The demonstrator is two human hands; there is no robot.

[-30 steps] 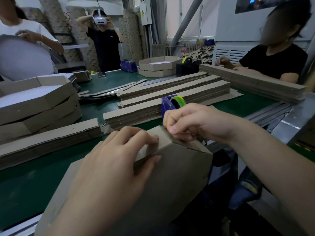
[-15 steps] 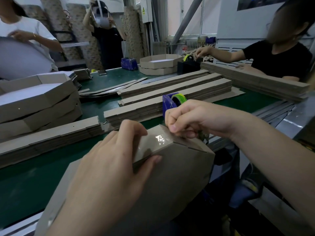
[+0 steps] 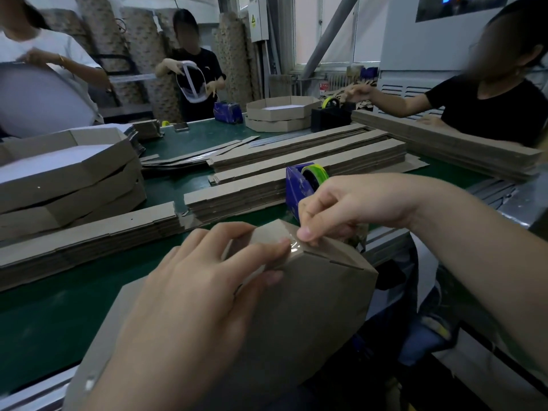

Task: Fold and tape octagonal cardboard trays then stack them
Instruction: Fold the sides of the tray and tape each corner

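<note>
A brown cardboard tray (image 3: 311,307) stands tilted against the near table edge, its underside toward me. My left hand (image 3: 201,289) grips its folded rim, thumb on the underside, forefinger reaching to the corner. My right hand (image 3: 347,209) pinches a piece of clear tape (image 3: 295,247) at that top corner, fingertips against the cardboard. A blue tape dispenser (image 3: 299,185) with a green-yellow roll stands right behind my right hand. Finished trays (image 3: 68,176) are stacked at the left.
Stacks of flat cardboard strips (image 3: 296,161) cover the green table (image 3: 44,318), with another pile (image 3: 89,235) in front of the trays. Three other people work around the table. Two more trays (image 3: 278,115) and a black dispenser (image 3: 329,117) stand at the far side.
My left forefinger has slid along the rim up to the taped corner. My right hand stays at the corner. The person at the right has reached toward the far dispenser.
</note>
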